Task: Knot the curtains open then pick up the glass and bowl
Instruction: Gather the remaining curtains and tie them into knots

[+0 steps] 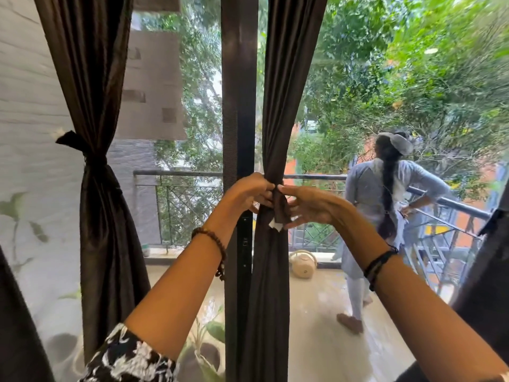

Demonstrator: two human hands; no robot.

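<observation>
A dark brown middle curtain (278, 106) hangs gathered in front of the window's centre post. Both hands work at its waist. My left hand (248, 193) grips the gathered cloth from the left, fingers curled round it. My right hand (305, 205) pinches the brown tie strip (281, 209), whose white-tipped end hangs below the fingers. A second brown curtain (96, 166) at the left is cinched with a knotted tie (91, 158). No glass or bowl is in view.
The dark window post (238, 92) stands just left of the middle curtain. Outside, a person (385, 205) stands on the balcony by the metal railing (311, 177), and a cream container (303, 264) lies on the floor. Another dark curtain (493, 271) hangs at the right edge.
</observation>
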